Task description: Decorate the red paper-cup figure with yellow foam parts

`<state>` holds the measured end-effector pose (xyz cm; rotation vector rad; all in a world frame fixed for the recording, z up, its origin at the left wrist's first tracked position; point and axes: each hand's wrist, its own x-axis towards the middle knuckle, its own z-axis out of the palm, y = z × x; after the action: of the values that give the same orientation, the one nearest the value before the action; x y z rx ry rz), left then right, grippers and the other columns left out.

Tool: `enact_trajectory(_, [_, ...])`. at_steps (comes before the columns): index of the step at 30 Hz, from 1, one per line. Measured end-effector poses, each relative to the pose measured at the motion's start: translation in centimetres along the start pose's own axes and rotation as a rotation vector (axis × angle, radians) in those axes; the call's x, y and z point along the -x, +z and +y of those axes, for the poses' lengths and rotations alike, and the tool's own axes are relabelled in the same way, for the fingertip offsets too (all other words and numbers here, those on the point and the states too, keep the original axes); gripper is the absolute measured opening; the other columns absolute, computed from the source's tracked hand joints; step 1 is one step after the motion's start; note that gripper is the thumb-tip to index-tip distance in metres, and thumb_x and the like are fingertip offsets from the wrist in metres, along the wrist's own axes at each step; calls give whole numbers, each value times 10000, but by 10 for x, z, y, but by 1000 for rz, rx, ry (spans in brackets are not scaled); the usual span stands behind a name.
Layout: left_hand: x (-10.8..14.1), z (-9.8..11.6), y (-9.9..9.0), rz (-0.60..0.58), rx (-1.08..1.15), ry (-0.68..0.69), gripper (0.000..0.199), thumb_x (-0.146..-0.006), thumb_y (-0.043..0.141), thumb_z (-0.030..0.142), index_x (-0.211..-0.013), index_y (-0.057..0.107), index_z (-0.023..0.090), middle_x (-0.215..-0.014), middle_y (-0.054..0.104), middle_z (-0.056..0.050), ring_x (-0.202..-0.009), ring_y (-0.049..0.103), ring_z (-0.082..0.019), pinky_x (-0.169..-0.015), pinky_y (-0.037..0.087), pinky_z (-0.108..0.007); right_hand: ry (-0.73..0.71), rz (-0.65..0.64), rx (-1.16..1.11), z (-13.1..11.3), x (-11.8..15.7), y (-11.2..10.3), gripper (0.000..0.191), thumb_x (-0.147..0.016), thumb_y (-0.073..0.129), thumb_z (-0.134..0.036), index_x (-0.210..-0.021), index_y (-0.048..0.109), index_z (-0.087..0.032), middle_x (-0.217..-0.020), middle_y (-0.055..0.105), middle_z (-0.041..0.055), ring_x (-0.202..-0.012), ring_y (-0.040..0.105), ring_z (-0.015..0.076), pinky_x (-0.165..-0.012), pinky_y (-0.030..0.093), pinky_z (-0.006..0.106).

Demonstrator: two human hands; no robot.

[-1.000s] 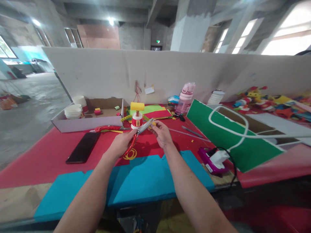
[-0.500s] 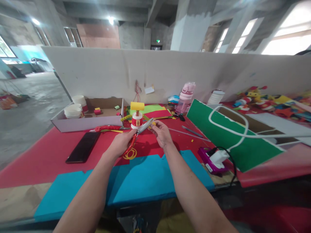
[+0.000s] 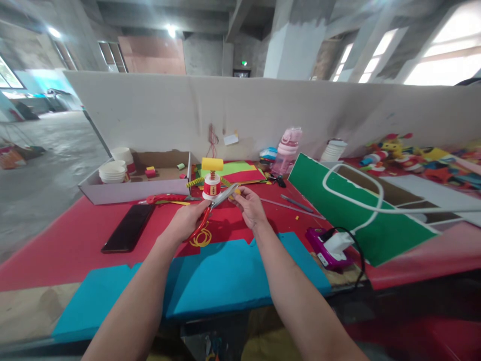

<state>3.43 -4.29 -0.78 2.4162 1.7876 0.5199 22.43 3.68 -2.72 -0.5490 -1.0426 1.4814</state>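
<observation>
My left hand (image 3: 189,219) is wrapped round the red handles of a pair of scissors (image 3: 224,194), whose metal blades point up and to the right. At the blade tips, my right hand (image 3: 249,205) pinches a small yellow piece of paper (image 3: 236,192), mostly hidden by the fingers. Just behind the blades stands a red and white paper cup figure (image 3: 211,187), upside down, with a yellow paper roll (image 3: 212,164) on a spring-like neck and folded yellow-green strips at its sides. Curled yellow paper strips (image 3: 203,236) lie below the scissors.
A black phone (image 3: 128,228) and a red utility knife (image 3: 165,198) lie at left, before a box (image 3: 139,191) with paper cups. Blue paper (image 3: 225,276) covers the front edge. At right are a purple power strip (image 3: 327,250), a green board (image 3: 349,210) and a white cable (image 3: 379,200).
Almost nothing differs. Both hands, the scissors and the yellow piece keep nearly the same place.
</observation>
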Motion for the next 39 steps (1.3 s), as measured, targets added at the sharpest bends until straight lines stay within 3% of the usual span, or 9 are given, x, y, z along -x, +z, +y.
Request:
enact_trajectory(12, [2, -5, -8, -29, 27, 15, 412, -870, 475, 254, -1280, 515, 246, -985, 707, -88, -899, 655, -227, -747, 466, -256, -37, -40, 71, 0, 0, -2, 244, -574, 819, -332, -709, 659, -206, -702, 657, -29, -678, 594, 117, -734, 497, 263])
enact_trajectory(23, [4, -4, -19, -81, 40, -6, 461, -882, 466, 258, -1342, 476, 267, -1056, 708, -85, -875, 664, -223, -679, 448, -249, -59, -81, 201, -1, 0, -3, 247, -607, 777, -344, -748, 647, -188, -718, 661, -22, -700, 593, 124, -743, 480, 273])
enact_trajectory(28, [4, -8, -20, -14, 47, -2, 388, -876, 485, 284, -1257, 547, 242, -971, 719, -85, -833, 663, -226, -668, 437, -247, -31, -54, 201, 0, -1, -4, 281, -585, 789, -363, -736, 635, -183, -703, 657, -21, -672, 583, 117, -706, 480, 264])
enact_trajectory(33, [3, -12, -20, 81, -76, -125, 330, -879, 454, 298, -1178, 579, 233, -869, 718, -81, -796, 664, -237, -654, 417, -250, 35, -15, 201, 1, 0, -4, 339, -558, 805, -396, -740, 642, -162, -696, 655, -16, -605, 563, 97, -658, 494, 258])
enact_trajectory(39, [2, -17, -18, 118, -122, -163, 393, -854, 467, 284, -1234, 561, 253, -900, 726, -79, -822, 667, -255, -665, 418, -267, 66, 37, 215, 7, -2, -5, 362, -538, 803, -369, -783, 641, -158, -682, 652, -23, -568, 561, 77, -584, 488, 216])
